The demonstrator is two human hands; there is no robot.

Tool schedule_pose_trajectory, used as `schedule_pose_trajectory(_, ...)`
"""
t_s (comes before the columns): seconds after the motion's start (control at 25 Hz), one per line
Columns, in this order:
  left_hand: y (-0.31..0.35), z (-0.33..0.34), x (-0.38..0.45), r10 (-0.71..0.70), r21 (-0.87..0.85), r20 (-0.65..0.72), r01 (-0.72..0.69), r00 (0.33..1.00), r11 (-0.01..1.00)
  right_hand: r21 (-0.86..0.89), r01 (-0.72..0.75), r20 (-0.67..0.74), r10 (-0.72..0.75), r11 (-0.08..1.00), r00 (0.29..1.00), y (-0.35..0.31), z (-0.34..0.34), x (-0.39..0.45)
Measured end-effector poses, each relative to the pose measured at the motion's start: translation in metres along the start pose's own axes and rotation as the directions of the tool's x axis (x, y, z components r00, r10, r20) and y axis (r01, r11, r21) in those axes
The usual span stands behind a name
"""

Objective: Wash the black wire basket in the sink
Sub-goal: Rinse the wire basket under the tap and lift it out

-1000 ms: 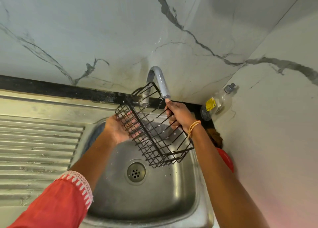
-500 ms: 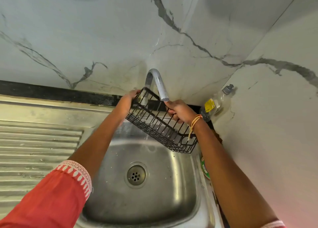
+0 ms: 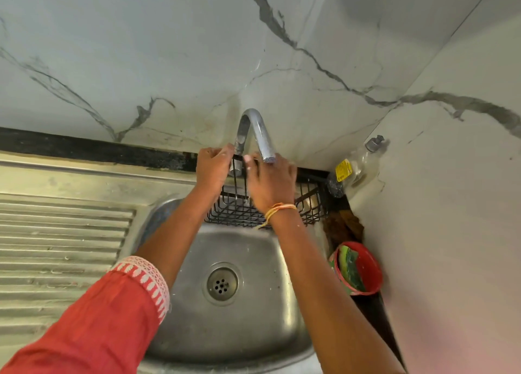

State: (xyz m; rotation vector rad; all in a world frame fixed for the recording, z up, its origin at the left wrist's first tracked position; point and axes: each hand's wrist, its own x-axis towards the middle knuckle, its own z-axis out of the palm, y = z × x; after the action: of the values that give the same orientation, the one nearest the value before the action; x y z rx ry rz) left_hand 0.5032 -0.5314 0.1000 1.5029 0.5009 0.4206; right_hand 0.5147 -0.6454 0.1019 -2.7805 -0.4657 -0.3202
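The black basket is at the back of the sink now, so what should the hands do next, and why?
Probably let go and draw back. The black wire basket already sits at the back rim of the sink, behind the tap. The left hand grips its top wire, the right hand rests over it, and no water is visibly running.

Basket tipped upright and set back against the rear edge of the sink, behind the tap.

The black wire basket (image 3: 310,201), a second ago held tilted over the middle of the sink (image 3: 253,331), now sits level at the back rim under the tap (image 3: 258,131). Left hand (image 3: 212,169) has gone from under the basket's side up to its back top wire beside the tap stem. Right hand (image 3: 270,183) has shifted from the right rim toward the middle, under the spout.
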Motion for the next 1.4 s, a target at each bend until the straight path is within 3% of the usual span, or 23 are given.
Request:
schedule_pose_trajectory(0.08,-0.002,-0.007,0.005,-0.027,-0.023,-0.003,0.027,1.000,0.999,0.036,0.132,0.059,-0.134,0.991,0.989,-0.005,0.005,-0.008)
schedule_pose_trajectory(0.16,-0.003,-0.022,0.008,-0.063,-0.037,0.000,0.063,0.998,0.997,0.034,0.153,0.102,-0.155,0.988,0.983,0.023,0.003,-0.007)
schedule_pose_trajectory(0.32,-0.013,-0.042,0.008,-0.077,-0.025,-0.029,0.076,0.997,0.997,-0.101,-0.161,0.110,0.172,0.982,0.979,0.047,0.001,-0.008)
schedule_pose_trajectory(0.36,-0.013,-0.039,0.007,-0.070,-0.012,-0.017,0.070,0.997,0.997,-0.078,-0.133,0.105,0.141,0.988,0.984,0.027,0.004,-0.007)
schedule_pose_trajectory(0.48,-0.012,-0.028,-0.002,-0.044,-0.011,0.011,0.044,0.999,0.999,0.020,0.128,0.073,-0.129,0.992,0.989,-0.031,0.011,-0.009)
schedule_pose_trajectory(0.56,-0.009,-0.037,-0.004,-0.076,-0.028,-0.005,0.076,0.997,0.997,0.039,0.201,0.045,-0.203,0.979,0.978,-0.016,0.000,-0.003)
schedule_pose_trajectory(0.72,-0.011,-0.056,0.005,-0.079,-0.028,-0.078,0.077,0.994,0.997,-0.121,-0.091,0.189,0.113,0.989,0.975,0.040,-0.017,0.009)
schedule_pose_trajectory(0.84,-0.014,-0.029,-0.003,-0.057,0.001,-0.021,0.057,0.998,0.998,-0.112,0.129,0.133,-0.113,0.985,0.985,-0.015,-0.004,0.008)
schedule_pose_trajectory(0.92,-0.019,-0.020,-0.007,-0.069,-0.009,0.010,0.069,0.998,0.998,0.046,0.133,0.107,-0.137,0.990,0.985,-0.038,0.000,0.007)
schedule_pose_trajectory(1.04,-0.030,-0.040,-0.004,-0.128,-0.113,-0.013,0.126,0.992,0.986,0.066,0.012,0.154,-0.022,0.998,0.988,0.009,-0.005,0.012)
schedule_pose_trajectory(1.12,-0.038,-0.058,0.000,-0.172,-0.133,-0.066,0.162,0.983,0.978,0.044,-0.153,0.181,0.143,0.987,0.973,0.051,-0.010,0.019)
schedule_pose_trajectory(1.2,-0.045,-0.066,-0.001,-0.135,-0.041,-0.135,0.131,0.982,0.991,0.123,-0.276,0.200,0.248,0.953,0.948,0.073,-0.012,0.023)
schedule_pose_trajectory(1.28,-0.053,-0.068,-0.003,0.015,0.320,-0.134,0.028,0.991,0.947,0.152,-0.330,0.172,0.304,0.932,0.937,0.071,-0.013,0.023)
schedule_pose_trajectory(1.36,-0.048,-0.051,-0.014,0.111,0.689,0.026,-0.098,0.994,0.718,0.113,-0.299,0.168,0.278,0.948,0.946,0.052,-0.017,0.026)
schedule_pose_trajectory(1.4,-0.044,-0.037,-0.021,0.140,0.740,0.115,-0.179,0.983,0.649,0.079,-0.250,0.181,0.232,0.965,0.956,0.039,-0.018,0.027)
